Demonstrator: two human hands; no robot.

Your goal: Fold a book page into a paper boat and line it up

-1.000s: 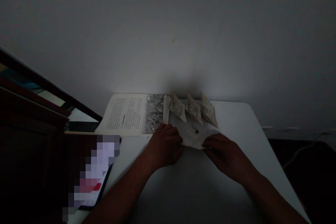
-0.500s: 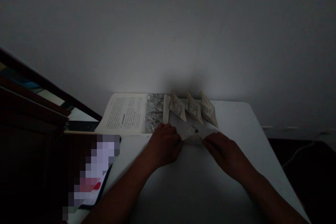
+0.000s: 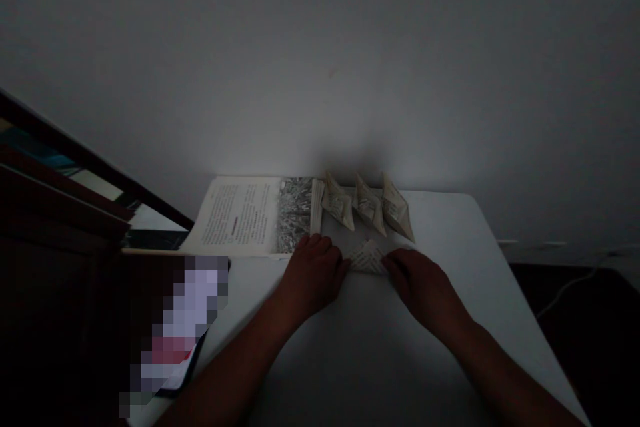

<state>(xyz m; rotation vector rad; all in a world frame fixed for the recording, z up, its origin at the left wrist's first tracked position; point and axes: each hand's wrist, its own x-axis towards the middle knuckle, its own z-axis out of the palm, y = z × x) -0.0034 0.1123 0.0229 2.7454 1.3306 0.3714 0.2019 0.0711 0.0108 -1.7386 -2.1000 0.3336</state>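
A small folded piece of printed paper (image 3: 367, 257) lies low over the table between my hands. My left hand (image 3: 317, 269) is closed at its left edge, thumb toward the paper. My right hand (image 3: 417, 280) pinches its right corner between thumb and fingers. Just beyond stand three folded paper boats in a row: a left boat (image 3: 338, 204), a middle boat (image 3: 370, 205) and a right boat (image 3: 398, 205). An open book (image 3: 237, 213), with a text page and a grey picture page, lies left of the boats, near my left knuckles.
A phone (image 3: 193, 327) with a blurred-out lit screen rests at the white table's (image 3: 450, 227) left edge. Dark wooden furniture (image 3: 55, 213) stands on the left. A pale wall (image 3: 320, 67) rises behind the table, and a white cable (image 3: 565, 293) hangs at the right.
The folded paper has turned or flattened between my hands, showing more of its printed face. My right hand has shifted slightly up and left. The boats and book have stayed put.
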